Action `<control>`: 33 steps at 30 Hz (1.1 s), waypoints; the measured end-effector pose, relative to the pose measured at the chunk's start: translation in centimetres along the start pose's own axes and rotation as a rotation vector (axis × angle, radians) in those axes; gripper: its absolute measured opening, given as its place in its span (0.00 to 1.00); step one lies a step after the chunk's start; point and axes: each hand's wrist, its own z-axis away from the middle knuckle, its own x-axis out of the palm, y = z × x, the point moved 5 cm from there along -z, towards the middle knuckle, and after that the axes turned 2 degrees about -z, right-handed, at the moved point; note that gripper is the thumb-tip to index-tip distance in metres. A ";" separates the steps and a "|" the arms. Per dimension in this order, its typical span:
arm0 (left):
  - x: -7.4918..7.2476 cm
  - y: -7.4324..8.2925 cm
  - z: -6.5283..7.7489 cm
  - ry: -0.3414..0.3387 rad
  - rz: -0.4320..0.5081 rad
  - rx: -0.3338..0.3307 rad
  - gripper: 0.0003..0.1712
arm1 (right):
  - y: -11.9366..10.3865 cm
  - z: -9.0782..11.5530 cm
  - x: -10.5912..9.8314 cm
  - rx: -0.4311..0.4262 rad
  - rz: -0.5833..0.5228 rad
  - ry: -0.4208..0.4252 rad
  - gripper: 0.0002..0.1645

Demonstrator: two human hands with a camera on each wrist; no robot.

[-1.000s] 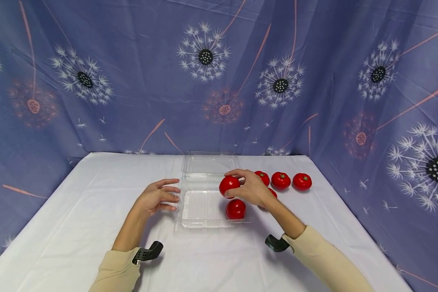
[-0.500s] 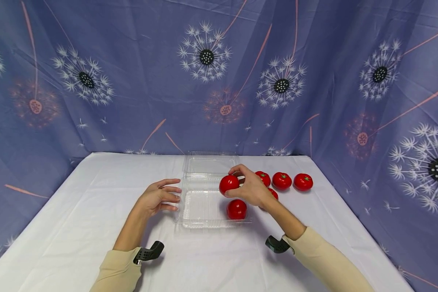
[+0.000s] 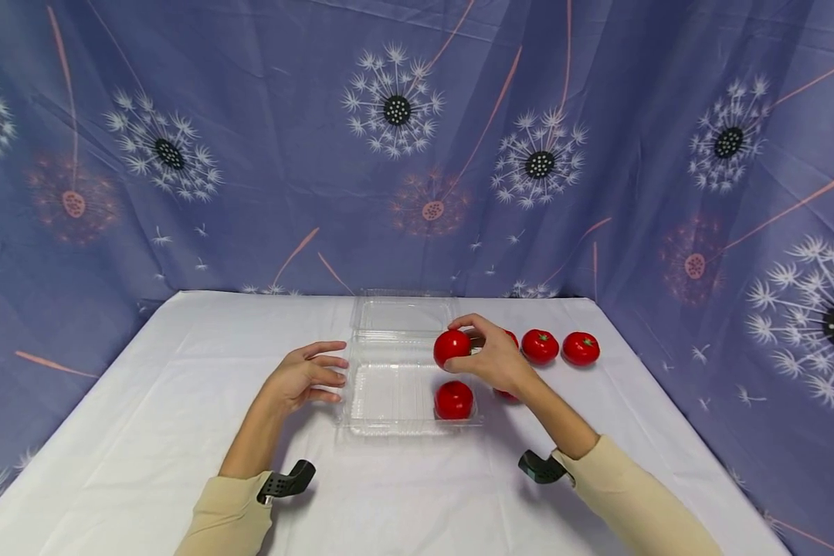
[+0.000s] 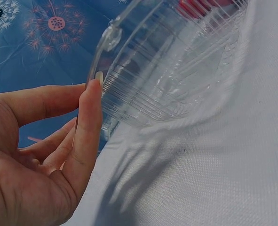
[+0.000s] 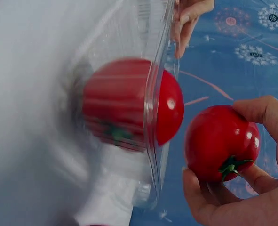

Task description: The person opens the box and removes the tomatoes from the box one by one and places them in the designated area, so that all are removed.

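A clear plastic container (image 3: 382,394) stands open on the table, its hinged lid (image 3: 405,315) lying behind it. My left hand (image 3: 304,377) is at its left side; in the left wrist view, thumb and fingers (image 4: 88,108) meet at the rim from both sides, a light pinch. My right hand (image 3: 496,357) grips a red tomato (image 3: 452,349) above the container's right part, its green stem turned to the wrist camera (image 5: 223,141). Just below it, another tomato (image 3: 453,400) sits in the container's near right corner, seen through the wall in the right wrist view (image 5: 117,103).
Two tomatoes, one (image 3: 540,347) left of the other (image 3: 581,349), lie on the white tablecloth (image 3: 417,494) to the right. Others are partly hidden behind my right hand, one showing a near edge (image 3: 506,394). A patterned blue curtain (image 3: 271,154) hangs around the back.
My right hand has shifted slightly right with the tomato still gripped. The left hand stays at the container's rim. The tomato inside the container has not moved.
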 end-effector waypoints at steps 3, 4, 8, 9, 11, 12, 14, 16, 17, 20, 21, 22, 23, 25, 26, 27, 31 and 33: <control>0.0 0.0 0.0 0.001 -0.003 0.000 0.44 | 0.4 0.0 -0.8 -0.006 0.012 0.020 0.36; 0.0 -0.1 0.0 0.003 -0.002 -0.001 0.44 | 0.5 0.1 -1.1 -0.010 0.011 0.023 0.36; -0.1 -0.2 0.0 0.013 -0.003 -0.011 0.44 | 1.1 0.4 -2.1 -0.022 0.014 0.035 0.35; -0.1 -0.2 0.0 0.011 -0.004 -0.011 0.45 | 1.2 0.5 -2.4 -0.021 0.018 0.041 0.35; 0.0 -0.2 0.0 0.011 -0.001 -0.012 0.45 | 1.5 0.6 -3.0 -0.014 0.027 0.060 0.35; 0.0 -0.2 0.0 0.013 0.003 -0.014 0.45 | 1.7 0.7 -3.4 -0.012 0.031 0.069 0.35; 0.0 -0.1 0.0 0.008 0.002 -0.011 0.45 | 2.0 1.0 -4.1 0.002 0.037 0.090 0.34; 0.0 0.0 0.0 0.008 0.003 -0.009 0.45 | 2.3 1.2 -4.7 0.012 0.042 0.102 0.35; 0.0 0.0 0.0 0.007 0.003 -0.008 0.45 | 2.4 1.3 -5.0 0.014 0.045 0.106 0.35; 0.0 0.1 0.0 0.002 0.001 -0.003 0.45 | 2.8 1.6 -5.8 0.017 0.051 0.120 0.37; 0.0 0.1 0.0 0.002 0.002 -0.002 0.45 | 3.0 1.7 -6.0 0.014 0.057 0.128 0.38; 0.0 0.1 -0.1 0.003 0.002 -0.003 0.45 | 3.1 1.8 -6.3 0.015 0.060 0.137 0.39; 0.0 0.1 -0.1 0.003 0.001 -0.002 0.45 | 3.2 1.9 -6.5 0.014 0.066 0.144 0.40; 0.0 0.0 -0.1 0.009 -0.001 -0.006 0.45 | 3.5 2.1 -7.0 0.018 0.073 0.153 0.41; 0.0 0.0 -0.1 0.013 -0.002 -0.008 0.45 | 3.7 2.2 -7.2 0.022 0.075 0.155 0.41; 0.0 -0.1 -0.2 0.017 -0.002 -0.012 0.45 | 3.8 2.4 -7.4 0.025 0.078 0.158 0.40; 0.0 -0.1 -0.2 0.015 0.001 -0.011 0.45 | 4.3 2.9 -8.2 0.028 0.082 0.164 0.39; -0.1 -0.1 -0.1 0.008 0.000 -0.006 0.45 | 4.5 3.1 -8.5 0.028 0.077 0.169 0.38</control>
